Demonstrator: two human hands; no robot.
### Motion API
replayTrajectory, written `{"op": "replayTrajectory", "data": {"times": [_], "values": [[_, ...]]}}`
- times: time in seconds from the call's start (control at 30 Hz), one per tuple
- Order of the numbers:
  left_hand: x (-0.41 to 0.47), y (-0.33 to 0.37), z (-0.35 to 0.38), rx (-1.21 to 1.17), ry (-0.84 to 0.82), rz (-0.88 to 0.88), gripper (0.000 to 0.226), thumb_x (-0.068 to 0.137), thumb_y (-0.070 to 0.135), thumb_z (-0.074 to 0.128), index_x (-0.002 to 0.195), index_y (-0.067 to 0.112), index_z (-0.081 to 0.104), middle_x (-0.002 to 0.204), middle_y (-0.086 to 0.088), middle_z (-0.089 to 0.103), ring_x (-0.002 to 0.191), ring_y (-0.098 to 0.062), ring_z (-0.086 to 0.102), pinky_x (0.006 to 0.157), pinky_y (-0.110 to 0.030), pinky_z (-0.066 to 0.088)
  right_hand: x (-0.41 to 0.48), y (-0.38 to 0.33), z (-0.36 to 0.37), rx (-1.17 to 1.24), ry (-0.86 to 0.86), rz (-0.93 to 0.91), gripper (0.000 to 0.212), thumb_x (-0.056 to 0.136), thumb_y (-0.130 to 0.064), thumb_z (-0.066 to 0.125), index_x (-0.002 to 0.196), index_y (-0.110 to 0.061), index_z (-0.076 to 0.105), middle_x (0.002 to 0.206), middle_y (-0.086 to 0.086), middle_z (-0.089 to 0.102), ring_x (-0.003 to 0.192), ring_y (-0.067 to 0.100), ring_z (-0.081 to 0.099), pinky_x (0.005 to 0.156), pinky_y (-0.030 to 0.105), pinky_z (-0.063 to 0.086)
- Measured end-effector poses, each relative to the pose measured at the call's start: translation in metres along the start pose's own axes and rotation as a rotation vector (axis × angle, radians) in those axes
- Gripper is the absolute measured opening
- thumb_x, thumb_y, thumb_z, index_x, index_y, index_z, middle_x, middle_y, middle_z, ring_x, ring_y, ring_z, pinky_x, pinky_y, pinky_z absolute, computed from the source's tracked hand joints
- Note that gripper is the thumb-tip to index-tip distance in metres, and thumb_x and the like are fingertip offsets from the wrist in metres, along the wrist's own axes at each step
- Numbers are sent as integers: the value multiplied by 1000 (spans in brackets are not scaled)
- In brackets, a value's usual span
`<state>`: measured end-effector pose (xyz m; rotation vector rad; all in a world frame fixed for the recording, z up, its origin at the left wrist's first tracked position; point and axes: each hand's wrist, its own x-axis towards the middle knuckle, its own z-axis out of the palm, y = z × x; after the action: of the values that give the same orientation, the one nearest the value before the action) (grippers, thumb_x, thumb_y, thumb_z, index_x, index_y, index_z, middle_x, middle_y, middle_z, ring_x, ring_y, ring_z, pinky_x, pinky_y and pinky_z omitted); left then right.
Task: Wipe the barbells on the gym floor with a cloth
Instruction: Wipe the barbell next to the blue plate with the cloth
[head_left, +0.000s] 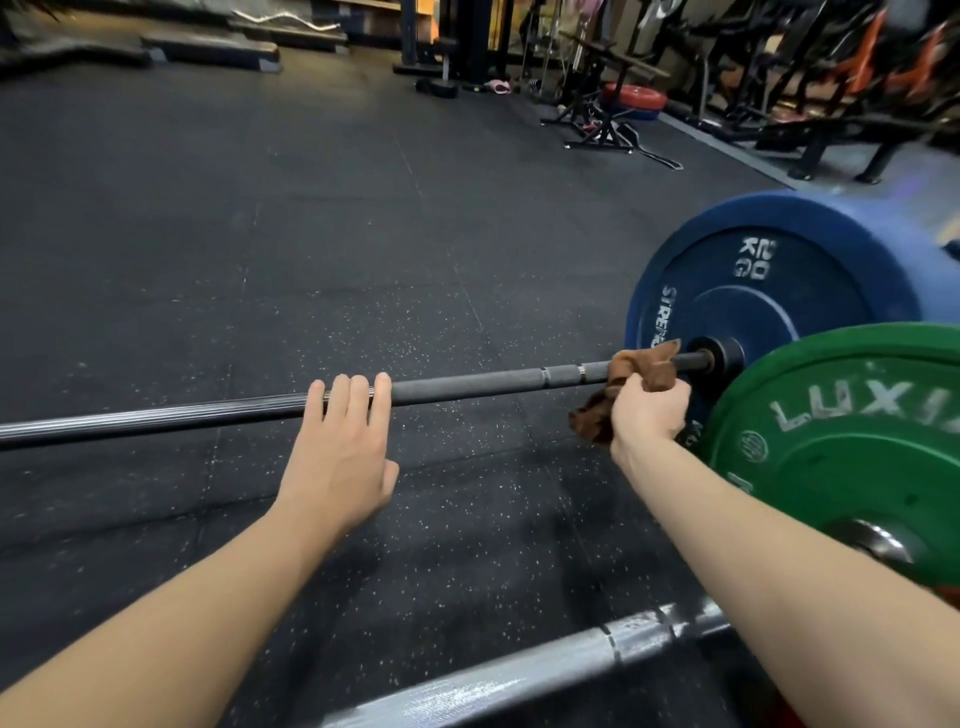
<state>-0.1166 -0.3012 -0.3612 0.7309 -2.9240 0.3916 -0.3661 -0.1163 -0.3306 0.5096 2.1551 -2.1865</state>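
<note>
A dark barbell bar (467, 387) lies across the rubber floor and runs right into blue plates (769, 291). My right hand (647, 415) grips a brown cloth (644, 371) wrapped round the bar close to the blue plates. My left hand (345, 436) rests on the bar's middle with straight fingers laid over it. A second, silver barbell (519, 675) lies nearer to me at the bottom, carrying a green plate (852, 441) on the right.
Black speckled rubber floor (311, 234) stretches ahead. Benches, racks and machines (779, 104) crowd the far right. Red and blue plates (634, 98) lie by a black stand. Step platforms (208, 49) sit at the far left.
</note>
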Motion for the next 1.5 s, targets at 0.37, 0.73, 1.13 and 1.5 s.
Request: {"op": "replayTrajectory", "data": {"times": [0.37, 0.73, 1.13, 1.5], "values": [[-3, -4, -5, 46, -33, 22, 94, 84, 47, 55, 157, -4, 24, 135, -21, 44, 128, -40, 40, 116, -57, 29, -46, 14, 12, -121, -107, -6, 23, 98, -46, 54, 106, -24, 57, 90, 4, 71, 73, 21, 72, 61, 38, 63], [-2, -4, -3, 41, -39, 12, 92, 81, 43, 55, 155, -4, 29, 132, -21, 45, 127, -41, 41, 115, -58, 29, 50, 24, 9, -86, 71, 22, 36, 81, -58, 51, 91, -24, 53, 88, 3, 67, 68, 24, 65, 51, 38, 55], [-2, -3, -5, 18, -37, 13, 95, 81, 47, 58, 156, -2, 28, 134, -18, 46, 127, -39, 42, 116, -56, 29, -134, 37, 55, -296, -407, 55, 31, 104, -28, 54, 129, -16, 40, 118, 4, 61, 97, 19, 60, 92, 34, 50], [-4, -6, -8, 50, -59, 34, 93, 90, 48, 42, 160, -1, 4, 149, -19, 31, 141, -39, 29, 122, -55, 19, -75, 29, 45, -70, -204, -31, 10, 95, -47, 47, 105, -46, 48, 106, -7, 63, 89, 9, 64, 82, 34, 56]]}}
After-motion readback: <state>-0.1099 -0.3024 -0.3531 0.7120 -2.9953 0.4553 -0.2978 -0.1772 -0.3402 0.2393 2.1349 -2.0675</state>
